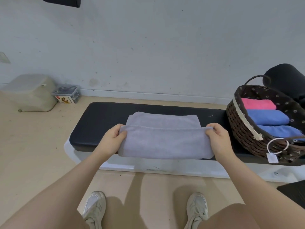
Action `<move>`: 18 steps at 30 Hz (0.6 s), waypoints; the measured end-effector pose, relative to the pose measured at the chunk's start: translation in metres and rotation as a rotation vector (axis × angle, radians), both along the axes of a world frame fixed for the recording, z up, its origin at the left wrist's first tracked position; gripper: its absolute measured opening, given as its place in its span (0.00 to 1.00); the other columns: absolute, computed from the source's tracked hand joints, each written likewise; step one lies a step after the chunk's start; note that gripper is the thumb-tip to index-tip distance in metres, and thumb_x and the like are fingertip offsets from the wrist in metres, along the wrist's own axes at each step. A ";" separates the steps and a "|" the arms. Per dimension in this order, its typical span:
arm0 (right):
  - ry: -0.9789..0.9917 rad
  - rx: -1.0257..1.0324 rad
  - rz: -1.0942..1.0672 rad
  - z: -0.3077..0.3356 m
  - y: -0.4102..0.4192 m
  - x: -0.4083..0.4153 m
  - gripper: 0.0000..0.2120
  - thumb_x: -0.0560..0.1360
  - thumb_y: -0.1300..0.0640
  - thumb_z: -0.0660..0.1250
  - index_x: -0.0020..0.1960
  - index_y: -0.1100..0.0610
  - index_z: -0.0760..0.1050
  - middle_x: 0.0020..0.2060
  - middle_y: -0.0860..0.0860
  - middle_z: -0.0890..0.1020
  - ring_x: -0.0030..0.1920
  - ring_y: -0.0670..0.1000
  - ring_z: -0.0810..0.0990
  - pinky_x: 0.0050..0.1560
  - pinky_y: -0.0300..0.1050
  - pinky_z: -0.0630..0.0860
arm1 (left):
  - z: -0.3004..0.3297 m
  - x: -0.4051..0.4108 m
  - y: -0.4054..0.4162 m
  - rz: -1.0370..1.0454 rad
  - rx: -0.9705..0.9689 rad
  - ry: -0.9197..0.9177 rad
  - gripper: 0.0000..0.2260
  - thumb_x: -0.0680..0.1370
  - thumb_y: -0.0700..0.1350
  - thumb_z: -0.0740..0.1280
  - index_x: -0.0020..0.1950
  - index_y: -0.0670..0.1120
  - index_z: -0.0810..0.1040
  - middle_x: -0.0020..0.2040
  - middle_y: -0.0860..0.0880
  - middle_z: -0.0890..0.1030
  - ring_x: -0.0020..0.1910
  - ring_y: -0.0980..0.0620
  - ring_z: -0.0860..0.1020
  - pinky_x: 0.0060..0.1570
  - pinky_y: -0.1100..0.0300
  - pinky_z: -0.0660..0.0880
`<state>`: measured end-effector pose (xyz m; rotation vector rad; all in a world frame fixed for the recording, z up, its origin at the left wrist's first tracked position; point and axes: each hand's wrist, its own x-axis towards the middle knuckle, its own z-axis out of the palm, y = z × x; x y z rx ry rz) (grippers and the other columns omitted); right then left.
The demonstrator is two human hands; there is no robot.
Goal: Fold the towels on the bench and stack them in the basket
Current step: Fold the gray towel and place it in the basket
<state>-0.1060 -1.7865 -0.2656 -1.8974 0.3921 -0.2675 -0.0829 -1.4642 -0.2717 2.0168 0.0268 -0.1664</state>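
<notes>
Only one printed label in sight: a yellow sticker with a small red square logo and dark characters, on the front of a clear plastic box on the floor by the wall. Too blurred to read. White tag on the basket: blank.

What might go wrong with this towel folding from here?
Three things, probably. The grey towel overhangs the near edge of the bench, so it may slide off once released. The left hand and right hand pinch only its corners, so the fold could land crooked. The basket already holds a pink towel and two blue towels, leaving little room.
</notes>
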 end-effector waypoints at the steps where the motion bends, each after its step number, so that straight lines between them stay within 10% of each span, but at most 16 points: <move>1: -0.010 -0.002 -0.007 0.000 0.000 0.009 0.08 0.76 0.63 0.58 0.40 0.57 0.72 0.37 0.49 0.75 0.38 0.48 0.72 0.37 0.43 0.67 | -0.002 0.007 -0.002 0.010 0.016 -0.005 0.08 0.81 0.46 0.56 0.52 0.48 0.74 0.48 0.50 0.78 0.46 0.50 0.77 0.42 0.50 0.77; 5: 0.106 -0.148 -0.088 -0.004 0.004 0.041 0.07 0.78 0.61 0.57 0.53 0.58 0.73 0.46 0.52 0.77 0.48 0.53 0.74 0.41 0.45 0.70 | -0.010 0.039 -0.010 0.026 0.184 -0.110 0.09 0.81 0.46 0.56 0.52 0.45 0.74 0.45 0.49 0.78 0.44 0.50 0.76 0.42 0.58 0.73; 9: 0.221 -0.947 0.042 -0.021 0.025 0.054 0.26 0.74 0.65 0.59 0.71 0.58 0.63 0.69 0.58 0.67 0.69 0.60 0.64 0.70 0.55 0.58 | -0.016 0.067 -0.015 -0.019 0.406 -0.093 0.12 0.78 0.46 0.60 0.37 0.42 0.68 0.33 0.48 0.71 0.33 0.50 0.68 0.32 0.59 0.64; 15: -0.068 -0.912 0.554 -0.017 0.101 0.088 0.17 0.76 0.65 0.57 0.63 0.56 0.73 0.65 0.51 0.72 0.69 0.52 0.65 0.73 0.49 0.47 | -0.006 0.106 -0.012 0.063 0.288 -0.226 0.13 0.81 0.41 0.54 0.59 0.46 0.76 0.46 0.49 0.80 0.47 0.51 0.77 0.47 0.59 0.72; 18: 0.005 -0.799 0.583 -0.025 0.124 0.111 0.15 0.79 0.61 0.54 0.63 0.54 0.72 0.62 0.50 0.74 0.63 0.53 0.71 0.67 0.46 0.59 | -0.011 0.131 -0.012 -0.043 0.332 -0.065 0.15 0.81 0.39 0.53 0.59 0.45 0.77 0.55 0.48 0.80 0.56 0.52 0.75 0.52 0.64 0.67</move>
